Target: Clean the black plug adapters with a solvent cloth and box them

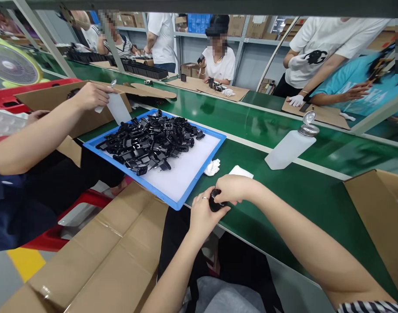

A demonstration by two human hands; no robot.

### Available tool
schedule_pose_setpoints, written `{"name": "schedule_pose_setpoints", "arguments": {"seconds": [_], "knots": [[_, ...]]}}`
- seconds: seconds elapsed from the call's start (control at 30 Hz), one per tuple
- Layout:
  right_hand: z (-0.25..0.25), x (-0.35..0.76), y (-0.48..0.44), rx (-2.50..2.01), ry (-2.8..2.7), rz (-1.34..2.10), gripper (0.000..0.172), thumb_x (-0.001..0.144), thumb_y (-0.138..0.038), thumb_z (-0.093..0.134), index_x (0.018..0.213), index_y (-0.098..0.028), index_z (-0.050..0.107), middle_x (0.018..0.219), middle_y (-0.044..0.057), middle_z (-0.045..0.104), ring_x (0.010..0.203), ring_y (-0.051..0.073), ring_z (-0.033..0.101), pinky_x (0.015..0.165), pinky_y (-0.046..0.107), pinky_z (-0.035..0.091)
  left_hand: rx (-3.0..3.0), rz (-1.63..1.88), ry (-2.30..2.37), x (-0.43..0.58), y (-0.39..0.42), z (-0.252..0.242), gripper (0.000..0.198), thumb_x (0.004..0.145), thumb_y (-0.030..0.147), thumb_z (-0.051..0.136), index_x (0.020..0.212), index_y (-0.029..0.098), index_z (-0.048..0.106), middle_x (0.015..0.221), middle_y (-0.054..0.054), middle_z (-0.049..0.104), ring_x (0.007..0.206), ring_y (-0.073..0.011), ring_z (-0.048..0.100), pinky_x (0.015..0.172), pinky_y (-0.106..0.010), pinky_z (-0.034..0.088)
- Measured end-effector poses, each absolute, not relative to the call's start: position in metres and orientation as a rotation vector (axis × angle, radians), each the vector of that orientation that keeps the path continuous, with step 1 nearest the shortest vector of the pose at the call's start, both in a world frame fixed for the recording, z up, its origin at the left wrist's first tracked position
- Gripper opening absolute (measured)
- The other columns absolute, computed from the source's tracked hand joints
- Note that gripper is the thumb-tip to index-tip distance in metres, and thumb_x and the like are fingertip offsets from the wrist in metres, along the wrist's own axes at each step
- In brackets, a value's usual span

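Observation:
My left hand, with a ring on one finger, is wrapped round a small black plug-like plastic piece above the bench's front edge. The curled fingers of my right hand press on the same piece from the other side; their tips are partly hidden. Just behind my right hand lies a folded white cloth, and a crumpled white wipe sits beside the tray. To the left, the blue-rimmed tray bears a heap of similar black pieces, some with metal pins.
A white bottle with a metal top stands on the green bench. Open cardboard boxes are at the right and left. A co-worker's hand holds another bottle behind the tray. Several people sit or stand across the bench.

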State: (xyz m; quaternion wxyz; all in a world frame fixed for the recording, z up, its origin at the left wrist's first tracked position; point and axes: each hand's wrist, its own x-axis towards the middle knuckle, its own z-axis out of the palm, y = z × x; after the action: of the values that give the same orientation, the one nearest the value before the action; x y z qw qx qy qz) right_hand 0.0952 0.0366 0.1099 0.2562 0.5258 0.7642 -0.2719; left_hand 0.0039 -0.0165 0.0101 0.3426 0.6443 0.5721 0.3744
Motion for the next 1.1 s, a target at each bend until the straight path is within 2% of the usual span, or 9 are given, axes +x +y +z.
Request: {"name": "schedule_pose_setpoints", "arguments": {"seconds": [0.13,0.23,0.37,0.43,0.5,0.57,0.67,0.87,1.1], "knots": [[0.100,0.119,0.031,1.617,2.401,-1.133,0.026,0.071,-0.039,0.042,0.075,-0.015,0.050,0.053,-0.001,0.050,0.044,0.011,0.046,0.042,0.021,0.037,1.459,1.139,1.456,-0.005,-0.023,0.017,0.048,0.053,0.031,0.062,0.097,0.020,0.047,0.096,-0.003,0.055,0.088,-0.0174,0.051,0.076,-0.030,0.040],[0.089,0.133,0.010,1.718,2.720,-1.362,0.029,0.075,-0.038,0.039,0.096,-0.018,0.042,0.074,0.002,0.053,0.059,0.012,0.051,0.054,0.023,0.041,1.359,1.228,1.447,-0.008,-0.028,0.027,0.049,0.051,0.030,0.063,0.096,0.019,0.047,0.092,-0.003,0.056,0.085,-0.0173,0.053,0.073,-0.029,0.042],[0.081,0.141,-0.014,1.696,2.855,-1.481,0.046,0.071,-0.034,0.048,0.111,-0.022,0.031,0.098,0.007,0.049,0.079,0.016,0.050,0.065,0.029,0.042,1.316,1.282,1.444,-0.004,-0.031,0.032,0.052,0.051,0.028,0.064,0.099,0.019,0.045,0.095,-0.004,0.055,0.088,-0.0183,0.052,0.073,-0.030,0.042],[0.080,0.140,-0.016,1.760,2.783,-1.643,0.038,0.073,-0.036,0.043,0.107,-0.021,0.034,0.090,0.006,0.051,0.070,0.014,0.051,0.060,0.028,0.043,1.336,1.301,1.445,-0.001,-0.032,0.032,0.054,0.050,0.028,0.064,0.099,0.019,0.045,0.096,-0.004,0.055,0.089,-0.0187,0.052,0.074,-0.030,0.043],[0.080,0.138,-0.014,1.807,2.694,-1.775,0.029,0.076,-0.038,0.037,0.097,-0.019,0.040,0.072,0.003,0.051,0.057,0.012,0.049,0.051,0.025,0.041,1.370,1.320,1.454,0.003,-0.034,0.031,0.053,0.048,0.029,0.065,0.097,0.019,0.046,0.095,-0.004,0.055,0.088,-0.0189,0.053,0.073,-0.031,0.043],[0.081,0.133,-0.011,1.811,2.671,-1.744,0.025,0.073,-0.037,0.041,0.089,-0.018,0.045,0.062,-0.001,0.049,0.053,0.011,0.047,0.048,0.023,0.039,1.414,1.334,1.465,0.005,-0.037,0.031,0.051,0.048,0.030,0.065,0.095,0.019,0.047,0.094,-0.004,0.056,0.087,-0.0186,0.053,0.073,-0.031,0.043],[0.080,0.128,-0.010,1.787,2.740,-1.592,0.018,0.072,-0.032,0.045,0.084,-0.019,0.049,0.065,-0.001,0.052,0.057,0.011,0.048,0.052,0.021,0.038,1.483,1.314,1.485,0.006,-0.041,0.034,0.046,0.050,0.032,0.064,0.092,0.020,0.048,0.091,-0.003,0.057,0.084,-0.0170,0.054,0.071,-0.029,0.044],[0.073,0.141,-0.007,1.609,2.895,-1.141,0.015,0.075,-0.029,0.044,0.083,-0.021,0.054,0.076,-0.001,0.057,0.066,0.012,0.050,0.057,0.021,0.036,1.627,0.976,1.379,0.011,-0.026,0.031,0.033,0.053,0.034,0.061,0.080,0.021,0.048,0.070,0.004,0.057,0.063,-0.0123,0.053,0.054,-0.023,0.041],[0.056,0.158,0.005,1.695,2.949,-1.226,0.015,0.073,-0.026,0.045,0.079,-0.018,0.056,0.073,0.000,0.058,0.063,0.011,0.050,0.056,0.020,0.037,1.575,0.969,1.258,0.033,-0.008,0.015,0.024,0.055,0.030,0.058,0.069,0.019,0.042,0.060,0.006,0.049,0.058,-0.0092,0.049,0.051,-0.019,0.037]]}}
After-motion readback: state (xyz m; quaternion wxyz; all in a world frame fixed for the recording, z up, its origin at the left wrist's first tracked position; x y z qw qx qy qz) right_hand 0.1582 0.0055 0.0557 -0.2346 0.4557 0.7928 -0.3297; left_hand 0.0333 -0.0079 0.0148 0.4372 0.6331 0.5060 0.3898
